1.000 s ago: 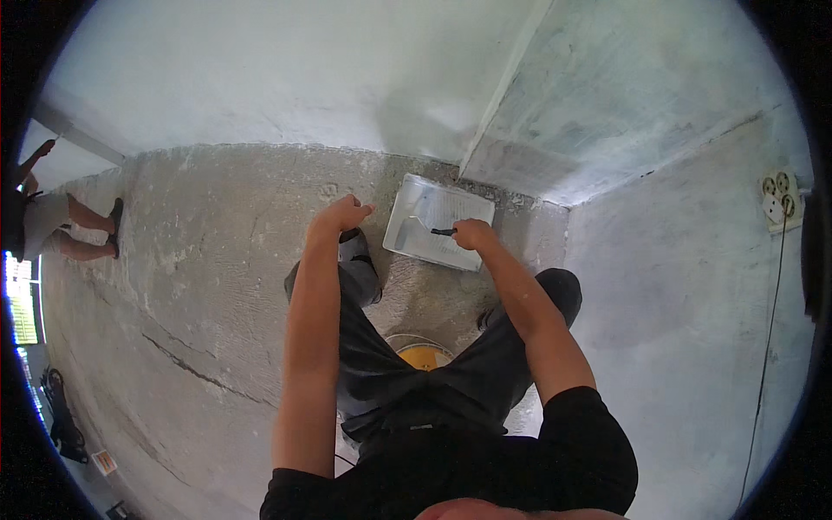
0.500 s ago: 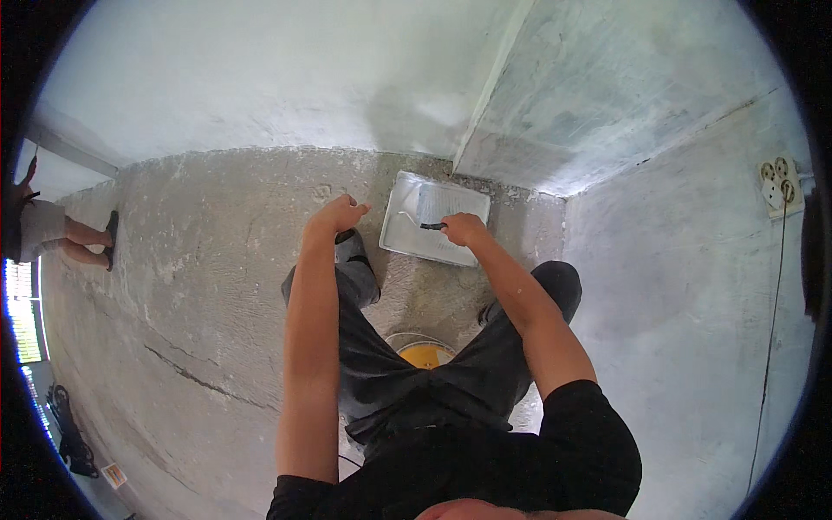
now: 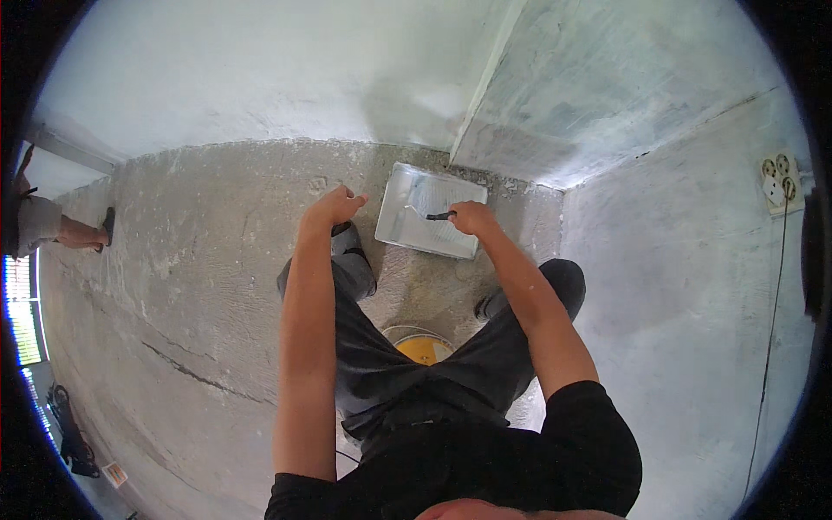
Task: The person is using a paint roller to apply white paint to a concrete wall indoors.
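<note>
My right hand (image 3: 472, 217) is closed round the black handle of a paint roller (image 3: 440, 216). Its thin wire frame reaches left over a white paint tray (image 3: 392, 212) on the floor. The roller's head is hard to tell from the pale paint inside the tray. Left of the tray, above my left shoe, hangs my left hand (image 3: 336, 206), its fingers loosely curled and the thumb apart, with nothing visible in it. Between my legs stands a bucket (image 3: 425, 349) with yellow showing inside its rim, partly hidden by my trousers.
A pale wall (image 3: 260, 78) rises beyond the tray, meeting a patchy grey wall (image 3: 598, 95) at the right corner. A socket panel (image 3: 783, 185) with a cable is on the right wall. Another person's legs (image 3: 82, 230) show at far left. The rough concrete floor (image 3: 199, 260) has a crack.
My right hand has moved slightly right and away from me relative to the tray, and the roller handle now slants. The left hand stays nearly in place.
</note>
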A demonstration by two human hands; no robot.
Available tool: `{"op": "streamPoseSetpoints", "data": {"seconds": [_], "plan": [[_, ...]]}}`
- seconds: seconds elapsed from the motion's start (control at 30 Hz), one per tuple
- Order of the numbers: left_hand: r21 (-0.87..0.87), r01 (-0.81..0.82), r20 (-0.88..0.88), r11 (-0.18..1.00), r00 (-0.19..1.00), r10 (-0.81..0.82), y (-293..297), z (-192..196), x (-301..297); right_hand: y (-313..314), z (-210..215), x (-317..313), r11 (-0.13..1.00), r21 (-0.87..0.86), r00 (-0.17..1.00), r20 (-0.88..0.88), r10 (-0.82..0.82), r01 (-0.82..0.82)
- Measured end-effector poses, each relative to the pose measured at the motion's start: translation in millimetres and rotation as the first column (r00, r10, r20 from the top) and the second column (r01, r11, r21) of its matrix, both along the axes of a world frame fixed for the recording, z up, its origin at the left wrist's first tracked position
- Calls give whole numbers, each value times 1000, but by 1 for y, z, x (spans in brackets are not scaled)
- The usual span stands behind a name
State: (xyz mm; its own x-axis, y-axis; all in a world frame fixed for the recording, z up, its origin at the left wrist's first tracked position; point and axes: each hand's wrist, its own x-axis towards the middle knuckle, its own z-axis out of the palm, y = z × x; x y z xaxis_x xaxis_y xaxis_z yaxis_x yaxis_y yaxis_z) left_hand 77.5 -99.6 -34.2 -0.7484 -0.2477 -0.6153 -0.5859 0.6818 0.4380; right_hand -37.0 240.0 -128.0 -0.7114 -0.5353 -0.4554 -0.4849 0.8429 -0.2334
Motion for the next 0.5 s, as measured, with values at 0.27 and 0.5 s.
{"op": "streamPoseSetpoints", "data": {"seconds": [0.27,0.5], "plan": [[-10,4,28,1000,1000,-4,-1,-2,-3,-16,-8,-1,993,109,998,29,48,-51],[11,-9,36,1000,999,9,1,1,-4,-40,-6,-3,998,-10,998,-14,68,-68]]}}
